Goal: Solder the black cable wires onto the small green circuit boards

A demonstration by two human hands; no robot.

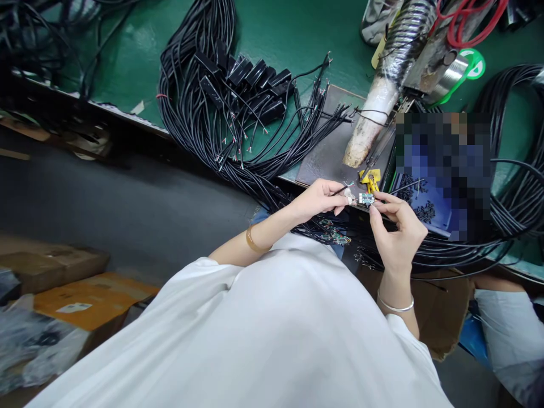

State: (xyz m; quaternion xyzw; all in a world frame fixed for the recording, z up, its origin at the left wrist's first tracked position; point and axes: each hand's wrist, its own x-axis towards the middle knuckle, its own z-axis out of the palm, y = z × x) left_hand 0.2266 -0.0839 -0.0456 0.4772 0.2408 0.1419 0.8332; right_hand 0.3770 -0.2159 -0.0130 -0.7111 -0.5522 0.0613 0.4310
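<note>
Between the thumb and fingers of my right hand (397,224) is a small circuit board (366,198) with a row of pale contacts. My left hand (321,199) pinches a thin black cable (339,191) whose stripped coloured wires point toward the board. Something whitish wraps a left fingertip. The cable end and the board are close, and I cannot tell whether they touch. Just behind the board stands a yellow clip (370,178), below the metal tip of a soldering tool (380,144). Several wired boards (334,231) hang with cables under my hands.
A large bundle of black cables (191,113) with black plugs (255,79) covers the green bench (272,28). A tape-wrapped duct (374,113) reaches down near a solder reel (446,79). At right are a blue tray (433,207) and coiled cables (518,198). Boxes (93,297) stand at lower left.
</note>
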